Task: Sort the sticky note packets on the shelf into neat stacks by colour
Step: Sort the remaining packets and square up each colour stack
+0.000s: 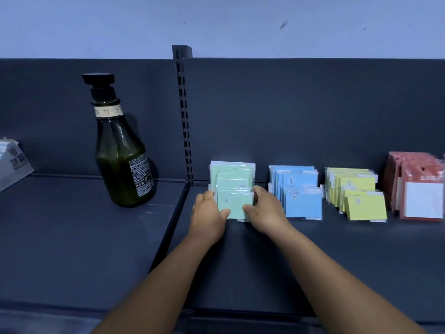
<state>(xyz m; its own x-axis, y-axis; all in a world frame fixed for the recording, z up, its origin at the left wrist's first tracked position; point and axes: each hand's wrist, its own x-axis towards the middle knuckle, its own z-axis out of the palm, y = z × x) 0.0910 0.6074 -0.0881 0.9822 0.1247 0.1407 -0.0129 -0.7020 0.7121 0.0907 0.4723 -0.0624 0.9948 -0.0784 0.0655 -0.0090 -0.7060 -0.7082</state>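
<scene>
Green packets being squared up on a dark shelf

The dark shelf is being occupied, right of a green bottle, by red packets, yellow packets, blue packets and green packets in separate rows; the front green packet is being gripped at its sides by the left hand and right hand, fingers curled round its edges.

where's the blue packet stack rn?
In the head view, the blue packets stand right of centre on the shelf, between the green packets and the yellow packets.
</scene>
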